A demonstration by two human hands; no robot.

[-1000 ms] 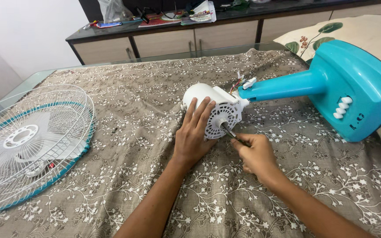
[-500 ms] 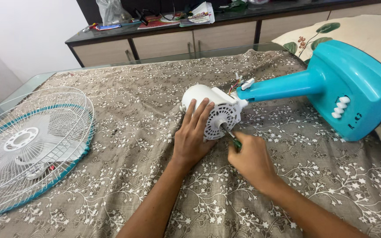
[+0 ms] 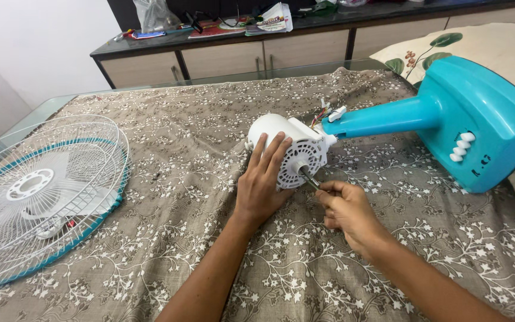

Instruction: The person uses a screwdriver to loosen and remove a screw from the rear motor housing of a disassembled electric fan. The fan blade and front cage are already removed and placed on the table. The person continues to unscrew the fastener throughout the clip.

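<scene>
Scanning left to right:
fan guard: white wire cage (image 3: 43, 197) with teal rim, lying flat at 9 o'clock on the cloth; left edge cut off by the frame. Blades show only dimly through the wires, a small red bit under it is too small to tell.
cloth: brown floral sheet (image 3: 168, 131) covers the glass table; table edge shows only at 11 o'clock.
sideboard clutter: at 12 o'clock, top cut off. Clear plastic bag (image 3: 153, 15), a red flat item, a folded white printed paper (image 3: 275, 16); print unreadable.
left hand: left hand (image 3: 260, 182) lies flat, fingers spread, pressed on the motor's near side. Not clenched, just bracing it.
motor: white fan motor housing (image 3: 290, 149) lies at centre, on its side, vented face toward 5 o'clock, still joined to the teal neck. Far side hidden.
shaft/tool: thin dark metal rod (image 3: 306, 177) sticks out of the vented face toward 5 o'clock; cannot tell shaft from tool, the lower end is buried in the fist.
right hand: right hand (image 3: 346, 210) clenched around that rod's end, just beside the motor face at 5 o'clock of it.
wires: coloured wires (image 3: 320, 114) at the neck joint, partly hidden behind the motor.
base: teal fan stand (image 3: 466, 119) at 3 o'clock, lying over, white push buttons in a row; small dark markings beside them too small to read.
pillow: leaf-print cushion (image 3: 496, 39) behind the base, mostly hidden and cut off.
</scene>
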